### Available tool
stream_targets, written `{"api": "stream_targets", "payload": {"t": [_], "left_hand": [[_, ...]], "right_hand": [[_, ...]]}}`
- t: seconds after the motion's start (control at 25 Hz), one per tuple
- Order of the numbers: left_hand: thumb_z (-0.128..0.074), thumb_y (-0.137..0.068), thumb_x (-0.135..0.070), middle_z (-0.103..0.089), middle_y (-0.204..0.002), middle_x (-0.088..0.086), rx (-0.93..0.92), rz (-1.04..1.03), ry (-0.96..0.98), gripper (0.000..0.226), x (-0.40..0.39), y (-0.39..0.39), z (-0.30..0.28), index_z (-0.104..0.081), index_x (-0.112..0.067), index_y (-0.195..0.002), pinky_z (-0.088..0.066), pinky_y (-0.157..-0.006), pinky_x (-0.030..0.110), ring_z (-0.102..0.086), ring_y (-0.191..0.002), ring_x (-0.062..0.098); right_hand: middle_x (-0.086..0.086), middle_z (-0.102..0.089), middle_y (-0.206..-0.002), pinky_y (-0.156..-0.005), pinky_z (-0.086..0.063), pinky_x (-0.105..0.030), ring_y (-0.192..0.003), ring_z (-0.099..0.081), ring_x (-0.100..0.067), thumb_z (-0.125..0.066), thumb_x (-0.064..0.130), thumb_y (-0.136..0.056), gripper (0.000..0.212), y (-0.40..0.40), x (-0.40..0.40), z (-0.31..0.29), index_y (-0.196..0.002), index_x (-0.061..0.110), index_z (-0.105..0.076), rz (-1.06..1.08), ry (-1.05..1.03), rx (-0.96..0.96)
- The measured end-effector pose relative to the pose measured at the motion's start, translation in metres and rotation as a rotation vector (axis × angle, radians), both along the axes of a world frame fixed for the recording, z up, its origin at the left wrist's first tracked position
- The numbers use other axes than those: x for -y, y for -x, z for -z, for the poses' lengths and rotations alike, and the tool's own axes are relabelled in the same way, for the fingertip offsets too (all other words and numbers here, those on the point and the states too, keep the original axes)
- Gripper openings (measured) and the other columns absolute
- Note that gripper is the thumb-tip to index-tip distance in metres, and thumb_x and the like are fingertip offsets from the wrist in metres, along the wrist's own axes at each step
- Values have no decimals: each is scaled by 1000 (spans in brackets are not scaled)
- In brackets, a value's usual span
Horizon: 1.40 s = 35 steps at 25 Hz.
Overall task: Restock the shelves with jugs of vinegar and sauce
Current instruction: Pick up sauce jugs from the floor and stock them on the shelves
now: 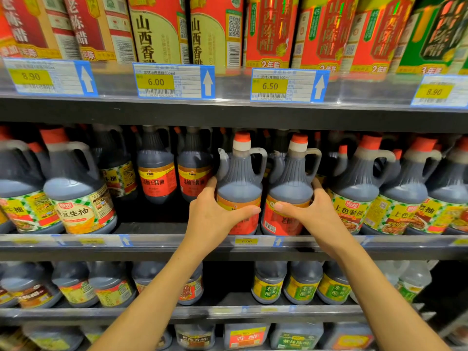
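Two dark sauce jugs with red labels and orange-and-white caps stand side by side at the front of the middle shelf. My left hand grips the left jug around its lower body, thumb across the label. My right hand grips the right jug the same way from its right side. Both jugs are upright, handles pointing right. Behind and to their left, two matching red-label jugs stand deeper on the shelf.
Green-check-label jugs fill the middle shelf to the left and more to the right. Boxed vinegar bottles line the top shelf above price tags. Lower shelves hold more jugs. A dark gap lies left of my left hand.
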<state>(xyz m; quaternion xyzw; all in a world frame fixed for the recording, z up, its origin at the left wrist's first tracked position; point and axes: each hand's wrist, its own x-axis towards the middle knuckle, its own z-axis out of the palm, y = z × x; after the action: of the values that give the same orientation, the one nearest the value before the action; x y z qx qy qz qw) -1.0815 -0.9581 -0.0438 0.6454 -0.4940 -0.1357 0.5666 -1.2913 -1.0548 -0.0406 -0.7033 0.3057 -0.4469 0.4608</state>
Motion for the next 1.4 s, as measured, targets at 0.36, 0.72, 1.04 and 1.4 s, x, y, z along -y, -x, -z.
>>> {"api": "stream_targets", "payload": {"t": [0.36,0.72,1.04,1.4], "left_hand": [[-89,-53,-61,-65,-105,-28,-37,64,-41,92,0,0,5,-54,-29,-131,-45,-70,-4,-56,-93,-28],[-79,-56,-77,-56,-148,-2,100,186,-201,131,-16,-26,-7,-25,-18,-160,-47,-96,30,-53,-135,19],[-44,-98,-67,-14,-172,0,545,382,-340,89,-106,-89,9,-5,-22,-165,-23,-125,43,-15,-158,20],[-5,-98,-71,4,-173,6,999,382,-552,87,-229,-181,46,2,-15,-164,0,-128,45,6,-159,23]], "right_hand": [[23,-72,-118,-78,-59,-16,-109,-69,2,-95,33,-68,73,1,-2,5,-123,48,-49,56,-60,-10],[15,-61,-134,-90,-52,-21,-110,-62,10,-87,50,-66,89,-2,-34,-5,-141,29,-45,197,-65,-104],[6,-37,-163,-109,-40,-33,-140,-39,-11,-75,53,-81,99,-16,-121,8,-161,24,-24,357,6,-394],[-11,-16,-172,-127,-20,-50,-159,-12,-27,-40,79,-84,106,-104,-230,35,-165,14,-16,206,143,-1032]]}}
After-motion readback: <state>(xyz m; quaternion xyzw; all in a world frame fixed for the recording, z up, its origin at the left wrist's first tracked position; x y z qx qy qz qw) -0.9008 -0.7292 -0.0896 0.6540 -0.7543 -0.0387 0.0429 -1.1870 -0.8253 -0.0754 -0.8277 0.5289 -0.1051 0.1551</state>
